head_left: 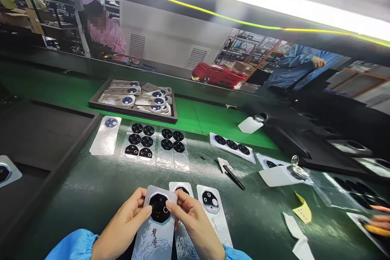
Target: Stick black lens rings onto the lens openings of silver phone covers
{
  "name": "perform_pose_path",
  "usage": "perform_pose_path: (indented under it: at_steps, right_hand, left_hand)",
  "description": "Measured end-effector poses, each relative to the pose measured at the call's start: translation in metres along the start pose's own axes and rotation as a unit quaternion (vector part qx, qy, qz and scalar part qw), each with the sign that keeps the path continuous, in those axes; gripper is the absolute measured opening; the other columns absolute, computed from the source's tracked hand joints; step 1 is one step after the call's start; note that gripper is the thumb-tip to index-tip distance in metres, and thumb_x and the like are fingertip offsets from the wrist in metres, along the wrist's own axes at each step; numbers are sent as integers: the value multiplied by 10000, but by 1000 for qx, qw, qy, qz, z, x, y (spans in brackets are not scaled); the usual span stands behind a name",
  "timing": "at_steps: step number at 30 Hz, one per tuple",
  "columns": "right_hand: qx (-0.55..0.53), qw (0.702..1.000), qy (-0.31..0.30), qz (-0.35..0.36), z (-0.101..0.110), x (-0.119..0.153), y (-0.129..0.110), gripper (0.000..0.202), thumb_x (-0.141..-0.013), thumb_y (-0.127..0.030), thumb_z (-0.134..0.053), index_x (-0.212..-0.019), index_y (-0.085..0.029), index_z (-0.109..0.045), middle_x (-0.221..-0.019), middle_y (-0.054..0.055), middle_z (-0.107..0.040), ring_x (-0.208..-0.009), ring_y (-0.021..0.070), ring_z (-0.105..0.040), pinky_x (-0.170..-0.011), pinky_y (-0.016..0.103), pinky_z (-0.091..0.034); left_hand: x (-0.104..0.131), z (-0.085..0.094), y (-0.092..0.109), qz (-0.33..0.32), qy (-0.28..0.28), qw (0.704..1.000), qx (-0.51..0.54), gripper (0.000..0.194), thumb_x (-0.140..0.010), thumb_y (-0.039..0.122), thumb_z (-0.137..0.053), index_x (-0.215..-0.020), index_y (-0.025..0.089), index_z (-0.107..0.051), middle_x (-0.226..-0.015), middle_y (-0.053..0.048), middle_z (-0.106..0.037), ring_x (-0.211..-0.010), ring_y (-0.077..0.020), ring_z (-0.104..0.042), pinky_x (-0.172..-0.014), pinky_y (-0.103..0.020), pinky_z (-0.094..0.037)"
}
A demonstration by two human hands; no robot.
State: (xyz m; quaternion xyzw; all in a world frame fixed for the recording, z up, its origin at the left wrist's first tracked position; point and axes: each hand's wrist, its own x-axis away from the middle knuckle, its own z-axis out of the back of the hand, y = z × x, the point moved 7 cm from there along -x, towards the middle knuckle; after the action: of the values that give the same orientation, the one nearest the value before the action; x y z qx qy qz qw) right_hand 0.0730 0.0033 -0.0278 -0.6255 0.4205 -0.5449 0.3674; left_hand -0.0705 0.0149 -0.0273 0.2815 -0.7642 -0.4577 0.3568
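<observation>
My left hand (122, 224) grips the left edge of a silvery phone back cover (154, 237), which is tilted up in front of me. On its upper part sits a black octagonal camera piece (158, 208), and dark written characters run below. My right hand (193, 217) holds the cover's upper right edge, its thumb pressed on the octagon's right side. Just behind the right hand lies a second cover (185, 245), partly hidden. To the right of that is a third cover (217, 221), with a black octagon and round camera openings.
A dark tray (132, 113) of stacked covers stands at the back. Clear sheets (173, 158) with black octagons and a single cover (105, 138) lie before it. To the right are black tweezers (234, 176), pump bottles (278, 175), paper scraps (297, 231) and another person's hand (379, 225).
</observation>
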Motion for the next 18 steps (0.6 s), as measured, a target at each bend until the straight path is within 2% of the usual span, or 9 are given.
perform_pose_path:
  at_steps: [3,6,12,15,18]
  right_hand:
    - [6,1000,1,10,-3,3,-3,467,-767,-601,-716,-708,-176,-530,-604,-59,-431,-555,80,-390,-512,212,-312]
    - [24,999,-4,22,-5,4,-4,458,-793,-592,-693,-695,-184,-509,-609,-56,-427,-570,86,-370,-525,221,-280]
    - [77,996,16,48,-5,-4,0,562,-731,-690,-678,-603,-204,-428,-565,-60,-357,-554,93,-311,-515,234,-253]
    - [110,992,29,53,-8,-2,-4,548,-753,-696,-654,-605,-203,-465,-576,-48,-361,-559,107,-329,-517,243,-275]
    - [122,988,49,79,-8,5,-15,490,-782,-688,-629,-669,-214,-578,-604,-21,-436,-565,133,-391,-527,258,-325]
  left_hand:
    - [-4,4,1,-6,49,998,-35,345,-907,546,-562,-872,203,-557,-806,15,-566,-759,-155,-521,-708,-275,-406]
    - [-9,8,2,-11,87,994,-64,409,-869,582,-588,-763,198,-495,-724,35,-494,-712,-139,-446,-661,-257,-350]
    - [-16,8,2,-18,97,991,-86,449,-827,544,-642,-691,214,-369,-642,76,-322,-629,-109,-278,-578,-245,-236]
    - [-13,9,6,-40,136,986,-91,413,-839,508,-636,-705,212,-380,-653,72,-336,-640,-110,-308,-587,-244,-253]
    - [0,2,12,-50,110,992,-43,344,-809,484,-667,-853,203,-475,-745,45,-472,-696,-129,-411,-642,-252,-332]
